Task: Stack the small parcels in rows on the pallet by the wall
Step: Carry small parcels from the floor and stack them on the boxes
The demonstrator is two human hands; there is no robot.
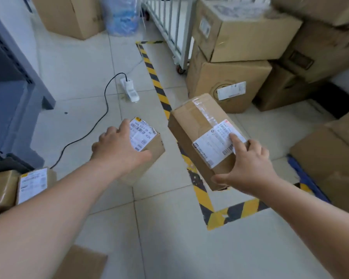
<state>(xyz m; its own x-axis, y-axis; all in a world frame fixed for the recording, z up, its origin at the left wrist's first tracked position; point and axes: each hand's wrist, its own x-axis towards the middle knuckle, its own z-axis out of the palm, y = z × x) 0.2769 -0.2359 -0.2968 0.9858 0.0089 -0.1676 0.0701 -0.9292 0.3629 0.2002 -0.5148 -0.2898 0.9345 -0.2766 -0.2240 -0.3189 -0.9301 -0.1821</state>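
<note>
My left hand [117, 150] grips a small brown parcel [149, 150] with a white barcode label from above, held over the tiled floor. My right hand [248, 166] grips a longer taped cardboard parcel [195, 127] at its near end, thumb under and forefinger lying on its white label; this parcel tilts up and away over the yellow-black floor tape [206, 198]. A blue pallet edge [304, 176] shows at the right under a large carton [330, 164]. Two more small parcels [32, 184] sit at the lower left.
Big cartons [240, 37] are stacked at the back right beside a white wheeled cage [175, 27]. A power strip [130, 89] with a black cable lies on the floor ahead. A grey shelf unit [10, 93] stands left. Another carton [81, 262] lies at the bottom edge.
</note>
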